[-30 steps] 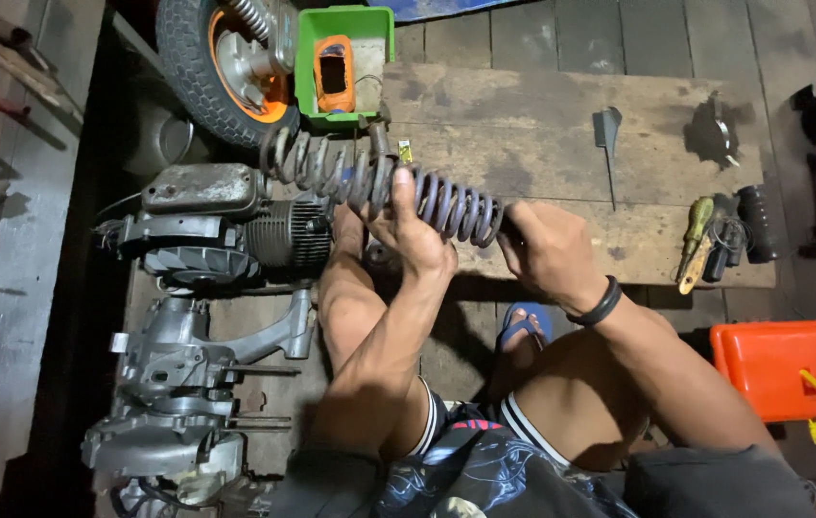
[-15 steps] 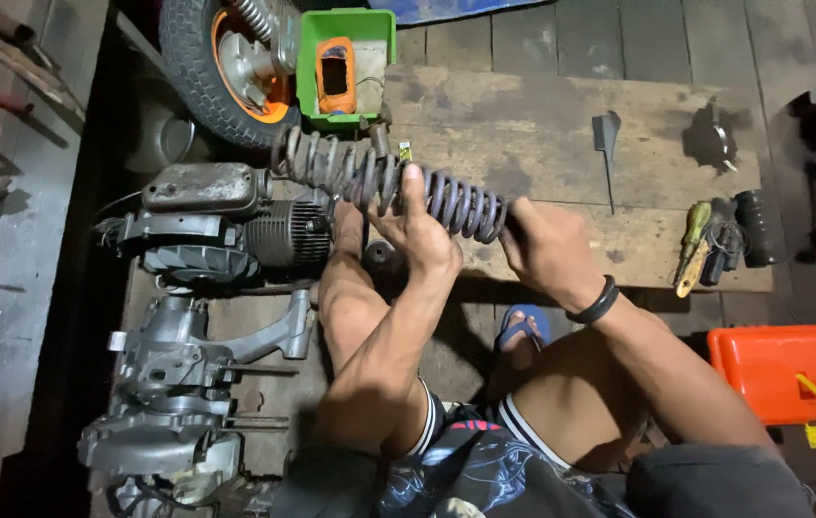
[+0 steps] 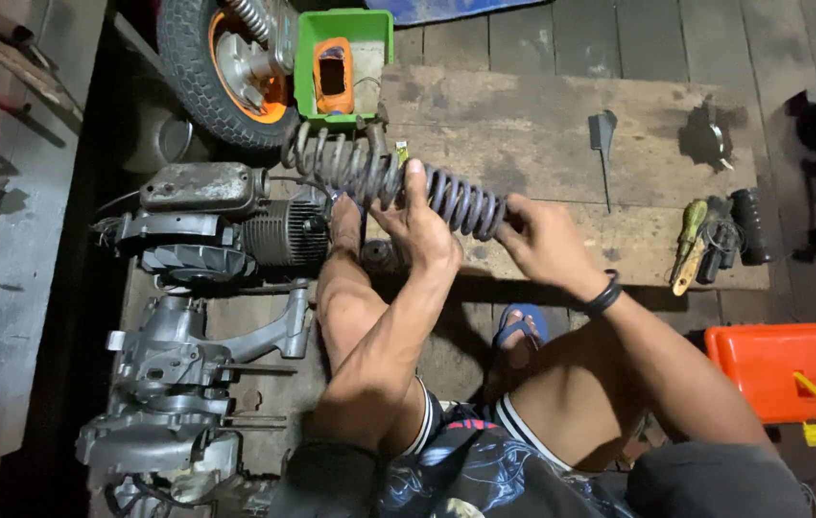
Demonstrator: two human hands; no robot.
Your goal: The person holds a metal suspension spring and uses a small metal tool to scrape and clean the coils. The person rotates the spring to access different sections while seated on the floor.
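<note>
Both hands are closing around the coil spring (image 3: pixel 398 182) just below the green box (image 3: pixel 342 62), left hand (image 3: pixel 422 225) mid-coil, right hand (image 3: pixel 547 240) at its end; a loosening grip could be dropping it onto the engine (image 3: pixel 225 225).

Coil spring (image 3: pixel 393 182) held level above wooden board (image 3: pixel 542 144). Left hand (image 3: pixel 422 225) grips spring mid-length, fingers wrapped over coils. Right hand (image 3: pixel 544 240) closed on spring's right end. Green box (image 3: pixel 342 62) just beyond spring's left end. Engine block (image 3: pixel 225 230) left of spring. Orange case (image 3: pixel 792 369) well right, nearer person.
</note>
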